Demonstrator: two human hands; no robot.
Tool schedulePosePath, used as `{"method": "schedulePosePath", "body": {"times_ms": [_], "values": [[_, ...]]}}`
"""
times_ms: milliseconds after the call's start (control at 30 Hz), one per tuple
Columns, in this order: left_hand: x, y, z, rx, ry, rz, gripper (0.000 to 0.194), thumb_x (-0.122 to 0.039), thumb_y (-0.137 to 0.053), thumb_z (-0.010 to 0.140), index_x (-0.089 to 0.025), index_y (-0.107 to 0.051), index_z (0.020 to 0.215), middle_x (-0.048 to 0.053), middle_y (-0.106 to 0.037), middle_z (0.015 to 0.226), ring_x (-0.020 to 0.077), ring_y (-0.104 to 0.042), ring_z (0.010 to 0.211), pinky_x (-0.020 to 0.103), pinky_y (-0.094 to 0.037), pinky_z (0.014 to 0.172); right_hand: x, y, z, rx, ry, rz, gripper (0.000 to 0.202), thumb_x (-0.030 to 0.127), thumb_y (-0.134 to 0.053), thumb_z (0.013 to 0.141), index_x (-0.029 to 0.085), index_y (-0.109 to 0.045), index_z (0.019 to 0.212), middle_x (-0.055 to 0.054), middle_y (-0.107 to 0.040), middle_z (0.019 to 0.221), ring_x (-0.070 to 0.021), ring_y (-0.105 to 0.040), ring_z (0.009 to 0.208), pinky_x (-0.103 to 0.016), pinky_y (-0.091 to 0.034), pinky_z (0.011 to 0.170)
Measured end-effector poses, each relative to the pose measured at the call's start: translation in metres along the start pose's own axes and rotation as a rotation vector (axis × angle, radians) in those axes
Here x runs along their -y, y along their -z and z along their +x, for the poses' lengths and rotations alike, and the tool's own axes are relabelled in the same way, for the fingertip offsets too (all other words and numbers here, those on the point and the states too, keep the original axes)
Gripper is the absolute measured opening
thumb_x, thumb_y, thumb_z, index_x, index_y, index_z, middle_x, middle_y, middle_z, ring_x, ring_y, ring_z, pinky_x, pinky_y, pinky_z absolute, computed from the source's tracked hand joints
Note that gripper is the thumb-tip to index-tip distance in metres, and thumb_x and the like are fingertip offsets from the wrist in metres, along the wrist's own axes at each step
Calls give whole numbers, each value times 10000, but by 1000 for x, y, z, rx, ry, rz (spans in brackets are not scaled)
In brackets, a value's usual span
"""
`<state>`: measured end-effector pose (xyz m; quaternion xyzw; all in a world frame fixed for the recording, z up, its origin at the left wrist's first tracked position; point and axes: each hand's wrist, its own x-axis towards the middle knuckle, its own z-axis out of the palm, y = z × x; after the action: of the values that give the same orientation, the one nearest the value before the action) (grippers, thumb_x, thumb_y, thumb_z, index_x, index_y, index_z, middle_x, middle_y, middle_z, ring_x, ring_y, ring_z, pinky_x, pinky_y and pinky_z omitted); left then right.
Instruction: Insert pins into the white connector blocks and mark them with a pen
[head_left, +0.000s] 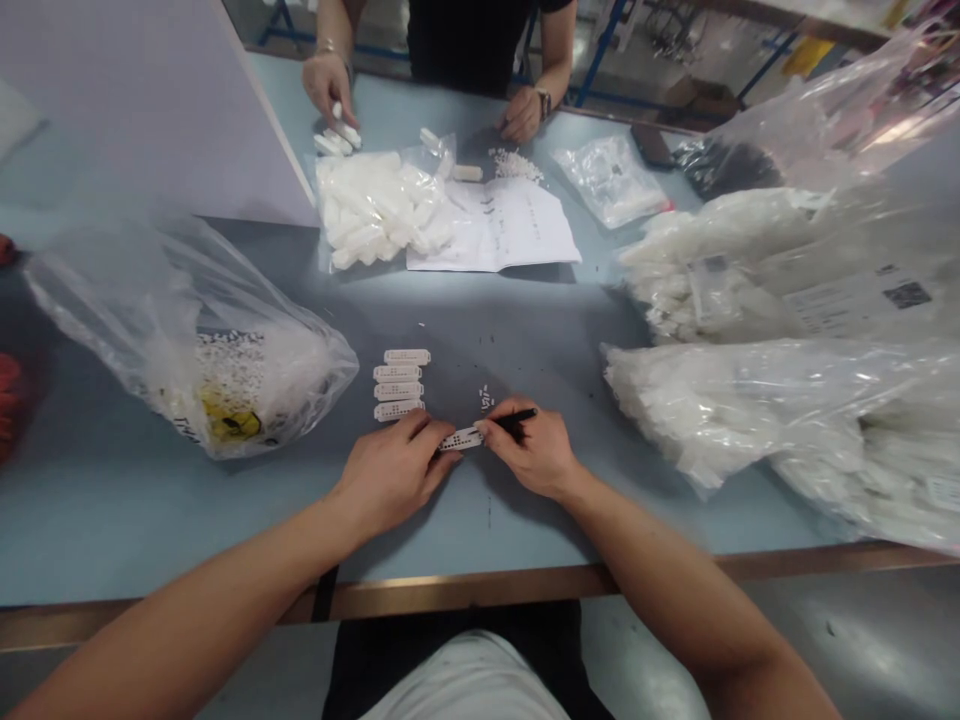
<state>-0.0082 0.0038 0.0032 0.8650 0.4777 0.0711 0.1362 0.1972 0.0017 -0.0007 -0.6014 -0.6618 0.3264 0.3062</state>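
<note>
My left hand pinches one end of a small white plastic strip that has rows of dark holes. Closed around slim black tweezers, my right hand has their tip at the strip's right end. Whether the tip grips a tiny piece cannot be made out. Just beyond my left hand, several similar white strips lie stacked in a column on the blue table. A little pile of tiny white pieces is beyond my right hand.
On the left lies a clear bag of tiny white pieces. Large bags of white parts crowd the right. Opposite, a co-worker's hands handle white parts beside another bag and a paper sheet. The table's front edge is near me.
</note>
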Motion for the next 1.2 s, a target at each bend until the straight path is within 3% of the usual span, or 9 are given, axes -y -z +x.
{"method": "schedulePosePath", "body": {"times_ms": [300, 533, 833, 1200], "values": [[1, -2, -1, 18, 2, -4, 303, -437, -444, 914, -257, -597, 1104, 48, -626, 990, 182, -635, 795, 258, -456, 565, 4, -3, -1, 10, 109, -103, 208, 377, -531, 854, 211, -619, 766, -8, -651, 661, -131, -612, 600, -227, -442, 598], [0, -1, 0, -4, -1, -2, 287, -433, -454, 912, -251, -604, 1074, 39, -626, 960, 185, -635, 792, 269, -456, 560, 2, 1, -2, -34, 29, -17, 237, 431, -579, 824, 210, -648, 771, 16, -630, 598, -111, -568, 515, -209, -418, 522], [1, -3, -1, -20, -19, -14, 284, -429, -458, 910, -239, -606, 1061, 48, -627, 962, 184, -630, 780, 267, -456, 562, 1, -2, -2, -7, 30, -6, 230, 424, -587, 823, 208, -649, 776, 22, -617, 569, -106, -549, 487, -206, -401, 496], [0, -1, 0, 10, 5, -2, 288, -427, -465, 907, -239, -612, 1069, 56, -621, 976, 187, -636, 797, 265, -461, 566, 5, -4, 0, 11, 133, -96, 183, 346, -547, 847, 202, -623, 764, 0, -648, 650, -118, -596, 574, -214, -429, 575]]}}
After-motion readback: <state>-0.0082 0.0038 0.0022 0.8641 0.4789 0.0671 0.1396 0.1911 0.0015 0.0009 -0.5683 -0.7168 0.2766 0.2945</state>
